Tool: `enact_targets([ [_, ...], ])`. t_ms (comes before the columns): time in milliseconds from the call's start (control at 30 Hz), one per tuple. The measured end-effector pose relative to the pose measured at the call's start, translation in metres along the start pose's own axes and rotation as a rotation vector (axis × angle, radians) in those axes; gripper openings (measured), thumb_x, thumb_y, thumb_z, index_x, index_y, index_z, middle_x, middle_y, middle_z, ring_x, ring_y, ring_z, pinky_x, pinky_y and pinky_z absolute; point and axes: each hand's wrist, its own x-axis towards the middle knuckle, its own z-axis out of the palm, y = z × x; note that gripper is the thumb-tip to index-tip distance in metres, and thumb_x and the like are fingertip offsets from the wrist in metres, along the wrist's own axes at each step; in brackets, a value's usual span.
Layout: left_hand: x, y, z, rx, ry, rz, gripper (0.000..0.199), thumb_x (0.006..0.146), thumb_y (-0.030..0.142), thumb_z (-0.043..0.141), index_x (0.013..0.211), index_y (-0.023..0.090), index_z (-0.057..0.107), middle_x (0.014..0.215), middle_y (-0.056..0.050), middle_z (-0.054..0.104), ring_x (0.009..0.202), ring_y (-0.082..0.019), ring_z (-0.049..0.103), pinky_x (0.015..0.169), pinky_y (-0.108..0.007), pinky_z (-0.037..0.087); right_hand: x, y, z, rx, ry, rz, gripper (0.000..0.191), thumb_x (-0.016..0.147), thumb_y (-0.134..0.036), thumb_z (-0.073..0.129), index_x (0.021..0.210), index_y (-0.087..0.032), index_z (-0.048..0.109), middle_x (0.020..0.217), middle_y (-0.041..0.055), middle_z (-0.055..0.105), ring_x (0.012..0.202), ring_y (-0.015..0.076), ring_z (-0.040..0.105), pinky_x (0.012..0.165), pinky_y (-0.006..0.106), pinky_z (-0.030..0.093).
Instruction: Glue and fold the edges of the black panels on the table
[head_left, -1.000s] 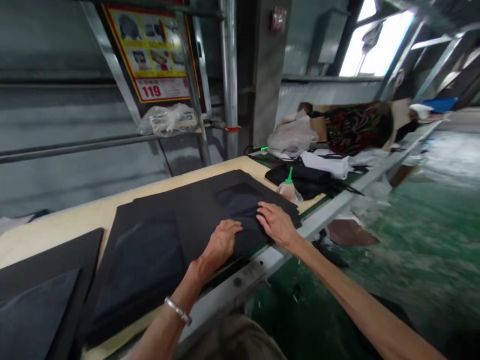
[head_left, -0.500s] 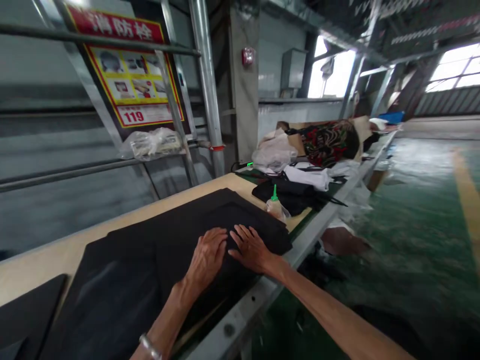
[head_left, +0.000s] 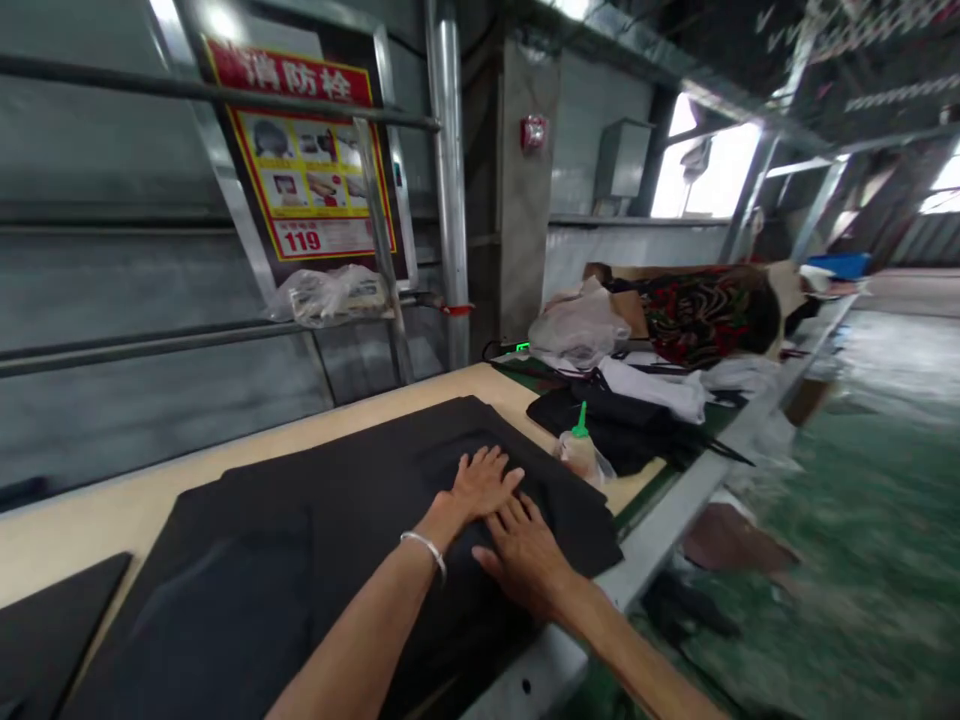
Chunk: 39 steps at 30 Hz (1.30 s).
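A large black sheet of material (head_left: 360,500) lies flat across the pale table, with a smaller black piece (head_left: 217,610) over its near left part. My left hand (head_left: 482,484), a silver bangle at its wrist, rests palm down on the black material with fingers spread. Just right of it and nearer to me, my right hand (head_left: 527,553) presses flat on the same material, its fingertips by the left thumb. Neither hand grips anything. Beyond the hands stands a squeeze bottle (head_left: 579,452) with a green nozzle.
Another black panel (head_left: 60,635) lies at the near left. Black cloth (head_left: 630,425), a white roll (head_left: 656,388), a plastic bag (head_left: 581,325) and a patterned bundle (head_left: 705,310) cover the table's far part. A metal rail (head_left: 682,510) edges its right side; pipes (head_left: 452,200) stand behind.
My left hand has slid forward and right over the black material, now meeting my right hand, which stays flat. The whole view has shifted a little to the left.
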Motion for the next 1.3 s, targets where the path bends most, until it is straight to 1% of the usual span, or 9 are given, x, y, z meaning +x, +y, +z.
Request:
enact_targets([
  [267, 0.034, -0.02, 0.007, -0.011, 0.068, -0.114, 0.066, 0.099, 0.055, 0.024, 0.15, 0.014, 0.036, 0.16, -0.008, 0.028, 0.149, -0.026, 0.021, 0.123, -0.055, 0.017, -0.004, 0.002, 0.003, -0.003, 0.027, -0.021, 0.058, 0.099, -0.048, 0.044, 0.144, -0.013, 0.049, 0.15, 0.0163, 0.042, 0.142, 0.0325, 0.036, 0.116, 0.056, 0.029],
  [467, 0.038, -0.021, 0.016, 0.04, 0.155, -0.184, 0.076, 0.095, 0.061, 0.032, 0.151, 0.009, 0.033, 0.16, -0.017, 0.025, 0.149, -0.037, 0.018, 0.12, -0.062, 0.015, -0.002, 0.003, 0.006, 0.001, 0.002, -0.005, 0.06, 0.098, -0.049, 0.044, 0.147, -0.014, 0.047, 0.152, 0.017, 0.039, 0.143, 0.0323, 0.033, 0.117, 0.055, 0.026],
  [533, 0.038, -0.02, 0.014, 0.046, 0.124, -0.195, 0.075, 0.096, 0.06, 0.029, 0.151, 0.01, 0.032, 0.16, -0.017, 0.024, 0.149, -0.037, 0.018, 0.119, -0.064, 0.014, -0.002, 0.003, 0.007, -0.003, 0.023, -0.006, 0.059, 0.098, -0.049, 0.044, 0.146, -0.015, 0.047, 0.151, 0.0165, 0.04, 0.143, 0.0316, 0.034, 0.117, 0.054, 0.026],
  [633, 0.038, -0.026, 0.003, 0.02, 0.094, -0.207, 0.068, 0.098, 0.054, 0.031, 0.152, 0.012, 0.032, 0.158, -0.016, 0.029, 0.149, -0.033, 0.022, 0.121, -0.057, 0.02, -0.003, 0.003, 0.007, -0.011, 0.047, -0.013, 0.058, 0.098, -0.049, 0.043, 0.145, -0.015, 0.048, 0.151, 0.0162, 0.041, 0.143, 0.0309, 0.035, 0.117, 0.053, 0.027],
  [733, 0.026, -0.04, -0.01, 0.014, 0.158, -0.215, 0.062, 0.099, 0.047, 0.035, 0.152, 0.015, 0.031, 0.158, -0.014, 0.032, 0.149, -0.028, 0.022, 0.12, -0.048, 0.027, -0.003, 0.004, 0.006, -0.011, 0.035, -0.008, 0.059, 0.098, -0.05, 0.042, 0.145, -0.014, 0.049, 0.152, 0.0168, 0.038, 0.143, 0.0314, 0.035, 0.116, 0.054, 0.029],
  [867, -0.008, -0.058, -0.012, 0.108, 0.266, -0.208, 0.058, 0.101, 0.043, 0.031, 0.149, 0.011, 0.036, 0.158, -0.016, 0.029, 0.149, -0.028, 0.022, 0.121, -0.053, 0.024, -0.001, 0.004, 0.007, -0.012, 0.002, 0.002, 0.06, 0.098, -0.049, 0.043, 0.146, -0.014, 0.047, 0.154, 0.0156, 0.036, 0.144, 0.0318, 0.033, 0.117, 0.056, 0.028],
  [1000, -0.039, -0.066, 0.0, 0.17, 0.195, -0.182, 0.058, 0.102, 0.045, 0.028, 0.148, 0.011, 0.038, 0.157, -0.014, 0.031, 0.148, -0.027, 0.026, 0.121, -0.057, 0.021, -0.001, 0.005, 0.009, -0.023, -0.006, 0.0, 0.059, 0.098, -0.046, 0.044, 0.149, -0.014, 0.044, 0.155, 0.0144, 0.032, 0.145, 0.0311, 0.031, 0.118, 0.056, 0.026],
  [1100, -0.046, -0.065, 0.0, 0.13, 0.187, -0.221, 0.064, 0.101, 0.051, 0.031, 0.15, 0.01, 0.035, 0.158, -0.013, 0.029, 0.148, -0.028, 0.025, 0.12, -0.057, 0.023, -0.001, 0.005, 0.005, -0.023, 0.004, 0.01, 0.06, 0.098, -0.047, 0.044, 0.148, -0.015, 0.045, 0.155, 0.0148, 0.031, 0.145, 0.0307, 0.031, 0.118, 0.055, 0.027],
  [1300, -0.051, -0.072, 0.001, 0.142, 0.21, -0.298, 0.066, 0.101, 0.052, 0.027, 0.149, 0.008, 0.035, 0.158, -0.017, 0.026, 0.149, -0.032, 0.021, 0.118, -0.064, 0.022, 0.002, -0.003, -0.01, -0.008, -0.113, 0.032, 0.061, 0.099, -0.046, 0.041, 0.15, -0.013, 0.042, 0.157, 0.0139, 0.027, 0.148, 0.0287, 0.025, 0.12, 0.054, 0.022],
])
